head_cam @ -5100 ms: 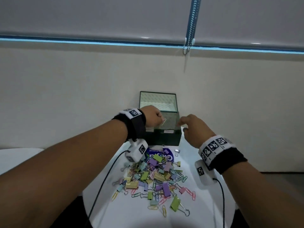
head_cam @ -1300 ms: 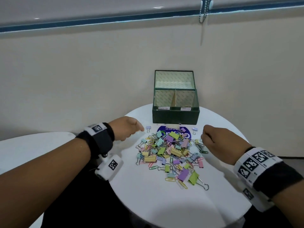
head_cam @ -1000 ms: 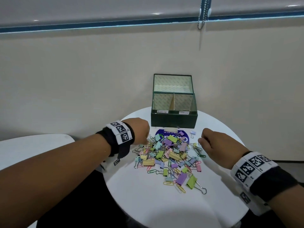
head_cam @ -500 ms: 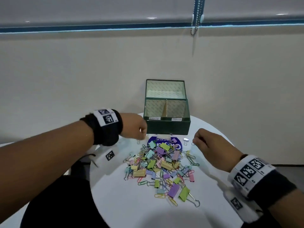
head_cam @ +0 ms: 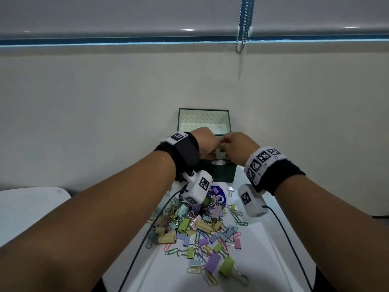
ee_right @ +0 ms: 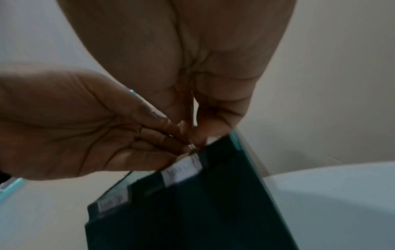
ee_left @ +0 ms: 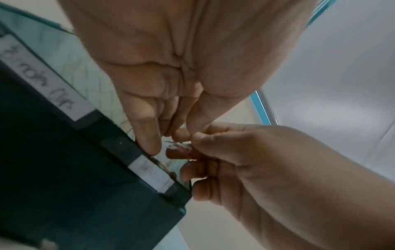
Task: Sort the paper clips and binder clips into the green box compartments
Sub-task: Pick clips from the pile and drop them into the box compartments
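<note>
From the head view, the left hand (head_cam: 207, 142) and right hand (head_cam: 235, 147) meet over the green box (head_cam: 221, 171); the clip pile (head_cam: 200, 226) lies on the tabletop (head_cam: 263, 260) below and nearer than the grip. The left wrist view shows both grips pinching a small wire clip (ee_left: 178, 143) (type unclear) above the front rim. In the right wrist view, fingertips (ee_right: 200, 138) close just above a label (ee_right: 183, 167). Judgement: a drop-off step; next, separate and release into the matching compartment.

Two white handwritten labels on front wall of green box (ee_left: 70, 177). Left label (ee_left: 45, 82) partly legible, ends in "Clip". Right label (ee_left: 152, 175) blurred, illegible. Wristbands (head_cam: 262, 163) bear square coded markers only.
</note>
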Demonstrator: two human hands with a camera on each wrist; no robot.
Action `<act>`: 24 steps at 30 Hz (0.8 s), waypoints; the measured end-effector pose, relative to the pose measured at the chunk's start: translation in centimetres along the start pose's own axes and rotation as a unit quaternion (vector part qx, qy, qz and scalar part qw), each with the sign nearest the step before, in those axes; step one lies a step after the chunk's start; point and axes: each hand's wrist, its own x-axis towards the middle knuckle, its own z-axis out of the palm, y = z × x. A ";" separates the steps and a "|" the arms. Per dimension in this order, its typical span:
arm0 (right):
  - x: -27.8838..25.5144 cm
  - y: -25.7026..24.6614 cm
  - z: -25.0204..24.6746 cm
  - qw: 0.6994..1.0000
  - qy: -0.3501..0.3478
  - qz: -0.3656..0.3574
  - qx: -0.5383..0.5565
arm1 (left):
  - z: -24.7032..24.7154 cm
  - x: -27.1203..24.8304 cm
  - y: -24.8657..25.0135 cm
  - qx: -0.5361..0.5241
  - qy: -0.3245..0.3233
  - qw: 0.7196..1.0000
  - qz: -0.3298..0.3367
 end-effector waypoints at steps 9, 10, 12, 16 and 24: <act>-7.3 1.6 -1.8 0.988 -0.025 -0.109 -0.107 | -3.3 -8.1 -3.1 0.024 -0.021 0.997 0.073; -8.6 2.4 -1.6 0.980 -0.084 -0.109 -0.146 | -3.4 -9.6 -4.0 0.100 -0.057 0.991 0.072; -10.3 3.9 -0.9 0.959 -0.170 -0.088 -0.211 | -3.0 -12.1 -5.3 0.198 -0.130 0.971 0.039; -11.5 5.2 0.7 0.950 -0.199 -0.077 -0.226 | -1.0 -14.2 -6.8 0.309 -0.211 0.927 0.005; -10.6 5.4 2.4 0.964 -0.193 -0.047 -0.178 | 0.7 -11.8 -8.7 0.307 -0.139 0.940 0.061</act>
